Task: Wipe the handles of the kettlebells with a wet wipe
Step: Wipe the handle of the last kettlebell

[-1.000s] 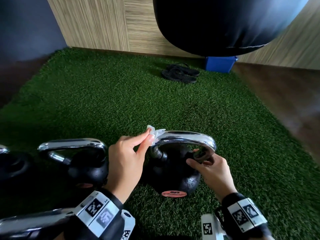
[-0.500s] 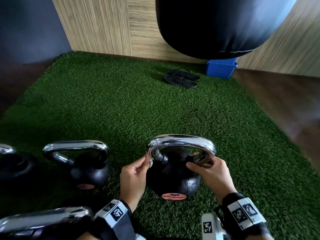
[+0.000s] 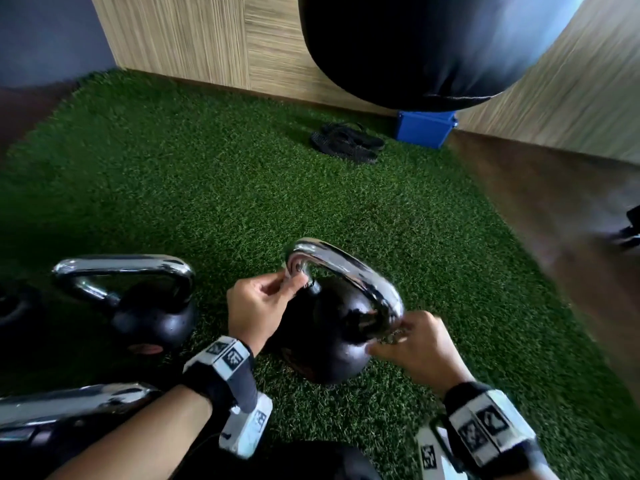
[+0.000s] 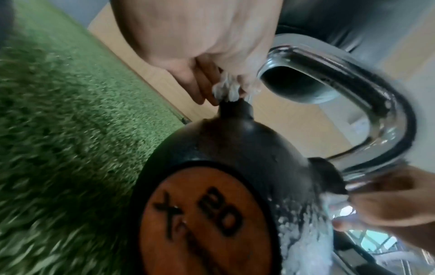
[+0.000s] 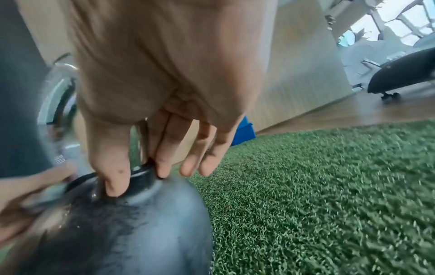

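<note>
A black kettlebell (image 3: 329, 344) with a chrome handle (image 3: 349, 268) stands on the green turf in front of me, its handle running diagonally. My left hand (image 3: 294, 282) pinches a crumpled white wet wipe (image 4: 227, 91) around the handle's left leg, just above the black body (image 4: 235, 148). My right hand (image 3: 388, 341) pinches the base of the handle's right leg between thumb and fingers (image 5: 162, 167). In the head view the wipe is almost hidden by my fingers.
A second kettlebell (image 3: 138, 306) stands to the left, with another chrome handle (image 3: 69, 403) at the bottom left. A black punching bag (image 3: 433, 46) hangs ahead, above a blue box (image 3: 424, 128). Black sandals (image 3: 346, 142) lie on the turf (image 3: 207, 185).
My left hand slid the wipe from the handle's top left corner down its left leg. The kettlebell has turned, so its handle now lies diagonally. My right hand kept its hold.
</note>
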A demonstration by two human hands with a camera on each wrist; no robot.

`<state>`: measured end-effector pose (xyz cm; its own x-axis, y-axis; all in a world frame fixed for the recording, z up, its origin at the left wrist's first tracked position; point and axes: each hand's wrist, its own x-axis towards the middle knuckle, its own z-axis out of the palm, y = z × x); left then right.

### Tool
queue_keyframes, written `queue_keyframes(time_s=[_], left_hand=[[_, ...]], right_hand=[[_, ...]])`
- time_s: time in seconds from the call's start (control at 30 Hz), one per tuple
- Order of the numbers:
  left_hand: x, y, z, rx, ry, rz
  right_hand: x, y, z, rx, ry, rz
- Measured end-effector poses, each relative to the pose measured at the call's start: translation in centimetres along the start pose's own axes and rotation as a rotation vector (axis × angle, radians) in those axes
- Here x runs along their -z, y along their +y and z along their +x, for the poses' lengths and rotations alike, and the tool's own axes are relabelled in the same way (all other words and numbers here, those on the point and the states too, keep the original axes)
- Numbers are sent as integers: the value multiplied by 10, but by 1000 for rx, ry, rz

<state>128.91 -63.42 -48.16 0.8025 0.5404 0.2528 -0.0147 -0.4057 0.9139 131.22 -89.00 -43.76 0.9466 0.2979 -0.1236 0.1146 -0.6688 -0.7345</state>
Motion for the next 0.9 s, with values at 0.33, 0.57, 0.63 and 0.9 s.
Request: queue_keyframes(time_s=[0.33,0.57,0.63,0.9], left_hand=[[-34,35,47,-284,-257,284],[-22,21,48,-181,-379,210],[-24,29,54,-219,-415,232],[-23,51,64,-133,-395,53]], right_hand=[[-24,-21,6,282,-50,-185],[-50,-14,59,-91,-288,49],[-61,-12,60,-145,-260,150],[-66,-8,59,-148,-219,192]])
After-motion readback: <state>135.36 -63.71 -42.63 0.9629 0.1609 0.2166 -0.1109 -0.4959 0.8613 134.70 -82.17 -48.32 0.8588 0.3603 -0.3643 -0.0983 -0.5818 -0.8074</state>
